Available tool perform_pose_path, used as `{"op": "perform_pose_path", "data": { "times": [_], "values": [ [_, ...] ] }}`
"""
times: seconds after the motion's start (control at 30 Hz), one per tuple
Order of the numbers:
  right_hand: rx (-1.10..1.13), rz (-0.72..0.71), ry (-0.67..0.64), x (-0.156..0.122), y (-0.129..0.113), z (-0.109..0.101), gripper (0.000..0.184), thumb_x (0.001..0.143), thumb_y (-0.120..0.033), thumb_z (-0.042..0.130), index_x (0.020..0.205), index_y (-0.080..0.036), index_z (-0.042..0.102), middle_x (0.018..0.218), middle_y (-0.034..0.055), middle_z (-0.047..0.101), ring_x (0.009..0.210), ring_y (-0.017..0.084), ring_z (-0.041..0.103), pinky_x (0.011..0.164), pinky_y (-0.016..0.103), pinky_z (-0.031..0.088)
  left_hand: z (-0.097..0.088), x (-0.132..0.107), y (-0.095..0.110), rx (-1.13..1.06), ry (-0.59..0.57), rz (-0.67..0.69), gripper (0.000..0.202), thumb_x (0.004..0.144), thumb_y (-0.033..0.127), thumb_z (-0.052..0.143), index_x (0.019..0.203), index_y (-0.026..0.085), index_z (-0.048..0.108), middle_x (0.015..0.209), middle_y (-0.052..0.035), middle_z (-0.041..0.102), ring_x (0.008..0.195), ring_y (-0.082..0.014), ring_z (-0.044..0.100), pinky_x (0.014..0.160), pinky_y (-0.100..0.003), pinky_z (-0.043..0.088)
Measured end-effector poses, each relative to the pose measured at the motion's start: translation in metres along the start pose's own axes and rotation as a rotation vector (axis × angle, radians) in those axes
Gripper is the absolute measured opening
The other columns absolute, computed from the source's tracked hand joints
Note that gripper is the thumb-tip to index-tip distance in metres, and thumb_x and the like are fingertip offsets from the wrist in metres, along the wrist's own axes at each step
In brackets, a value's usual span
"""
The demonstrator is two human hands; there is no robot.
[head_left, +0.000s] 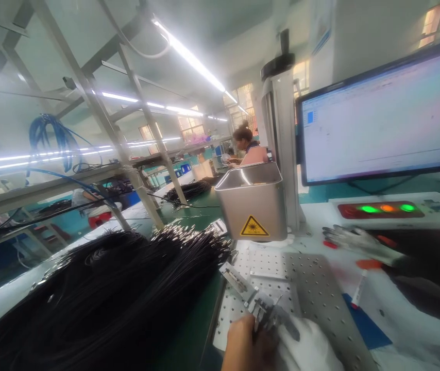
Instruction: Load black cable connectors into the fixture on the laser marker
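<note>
My left hand [239, 340], bare, reaches in from the bottom edge to the near end of a metal fixture [258, 304]. Its fingers look closed, but what is in them is dark and blurred. Beside it on the right, my right hand [307, 342] wears a white glove with grey fingertips. These fingers are bent in against the same fixture, and whatever they pinch is hidden. The fixture lies at a slant on a perforated metal plate [316, 288]. Left of the hands is a large pile of black cables [119, 288] with shiny metal ends.
A metal laser head housing [253, 206] with a yellow warning sign stands behind the plate, against a column [285, 134]. To the right are a monitor [382, 118], a panel with lit buttons [382, 209], an empty-looking glove [355, 241] and a marker [359, 291]. Another person [249, 147] sits beyond.
</note>
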State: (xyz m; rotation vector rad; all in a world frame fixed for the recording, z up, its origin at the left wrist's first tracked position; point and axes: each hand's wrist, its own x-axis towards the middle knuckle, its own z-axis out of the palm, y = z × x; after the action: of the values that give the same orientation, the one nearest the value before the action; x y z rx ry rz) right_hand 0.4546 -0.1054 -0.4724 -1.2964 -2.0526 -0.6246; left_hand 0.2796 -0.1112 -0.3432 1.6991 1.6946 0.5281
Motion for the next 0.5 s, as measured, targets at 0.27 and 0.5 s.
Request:
{"op": "perform_pose_path", "data": {
  "times": [0.27, 0.5],
  "values": [
    [0.043, -0.029, 0.0, 0.007, 0.002, -0.011, 0.03, 0.076, -0.02, 0.059, 0.104, -0.026, 0.069, 0.107, 0.0038, 0.069, 0.084, 0.021, 0.059, 0.069, 0.027, 0.048, 0.01, 0.008, -0.014, 0.008, 0.009, -0.091, 0.022, 0.075, 0.039, 0.067, 0.068, 0.022, 0.055, 0.074, -0.0027, 0.053, 0.08, -0.0232, 0.051, 0.077, -0.034, 0.042],
    [-0.034, -0.129, 0.061, 0.015, 0.006, -0.021, 0.032, 0.074, -0.019, 0.055, 0.102, -0.025, 0.069, 0.104, -0.0051, 0.072, 0.081, 0.021, 0.061, 0.065, 0.03, 0.049, 0.012, 0.008, -0.012, 0.036, -0.007, -0.067, 0.02, 0.076, 0.029, 0.062, 0.065, 0.023, 0.046, 0.071, -0.002, 0.051, 0.082, -0.0239, 0.052, 0.076, -0.034, 0.041]
  ]
}}
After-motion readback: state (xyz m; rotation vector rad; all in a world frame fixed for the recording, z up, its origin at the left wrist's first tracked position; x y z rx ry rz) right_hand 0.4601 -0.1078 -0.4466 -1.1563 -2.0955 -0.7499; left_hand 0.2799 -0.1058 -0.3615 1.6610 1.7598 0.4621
